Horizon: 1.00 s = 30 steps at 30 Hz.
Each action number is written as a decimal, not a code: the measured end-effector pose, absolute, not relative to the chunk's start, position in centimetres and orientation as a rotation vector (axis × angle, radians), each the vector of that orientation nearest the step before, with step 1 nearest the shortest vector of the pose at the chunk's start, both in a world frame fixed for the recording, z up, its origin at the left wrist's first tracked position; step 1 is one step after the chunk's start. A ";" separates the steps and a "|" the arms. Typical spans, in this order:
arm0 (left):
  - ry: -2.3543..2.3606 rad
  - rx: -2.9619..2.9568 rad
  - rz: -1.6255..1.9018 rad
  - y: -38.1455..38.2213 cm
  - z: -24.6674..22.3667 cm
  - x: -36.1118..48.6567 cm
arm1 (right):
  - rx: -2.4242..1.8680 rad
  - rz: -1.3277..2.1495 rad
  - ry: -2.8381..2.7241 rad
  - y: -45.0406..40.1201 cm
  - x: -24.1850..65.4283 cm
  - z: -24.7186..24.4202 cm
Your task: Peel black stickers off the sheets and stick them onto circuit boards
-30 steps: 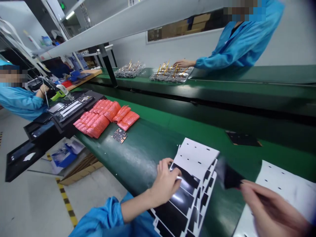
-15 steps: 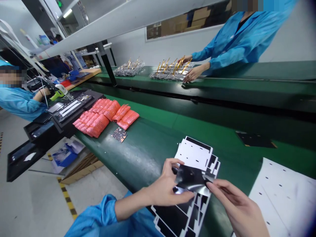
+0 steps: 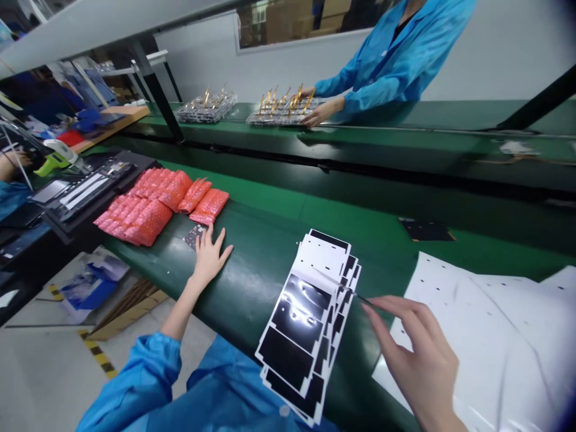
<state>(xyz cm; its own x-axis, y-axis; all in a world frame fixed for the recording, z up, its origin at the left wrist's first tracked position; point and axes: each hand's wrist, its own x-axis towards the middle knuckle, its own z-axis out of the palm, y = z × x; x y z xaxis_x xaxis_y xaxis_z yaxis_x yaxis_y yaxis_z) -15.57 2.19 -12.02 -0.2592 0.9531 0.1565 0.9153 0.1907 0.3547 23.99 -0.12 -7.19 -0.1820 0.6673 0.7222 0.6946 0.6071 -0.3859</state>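
My left hand [image 3: 208,258] is open with fingers spread, its fingertips at a small dark circuit board [image 3: 192,237] on the green bench. The hand partly covers the board. Over the stack of die-cut sticker sheets [image 3: 321,252], my right hand [image 3: 414,348] pinches a thin dark piece [image 3: 348,290] between thumb and fingers. It shows almost edge-on and looks like the black film, though its outline is blurred. White backing and shiny black rectangles show on the stack's top sheet.
Pink bubble-wrap packets [image 3: 148,204] lie beyond my left hand. Large white sheets [image 3: 477,324] spread at the right, with a dark flat panel [image 3: 426,229] behind. Across the bench, a co-worker's hands touch trays [image 3: 281,114] with upright golden strips. Black trays stand at far left.
My left hand has let go of the black film and moved left to the circuit board. My right hand alone keeps a pinch over the stack. The view has turned right.
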 end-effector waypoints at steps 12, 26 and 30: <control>1.826 1.948 0.548 -2.0 -11.4 -9.5 | -1.132 0.005 -1.878 -0.4 24.5 -7.2; 1.484 2.214 0.410 4.1 -8.2 -15.5 | -1.339 0.911 -1.019 -0.9 25.1 -7.1; 1.403 2.365 0.785 1.1 -6.7 -9.7 | -1.192 1.056 -1.015 -1.3 23.5 -4.6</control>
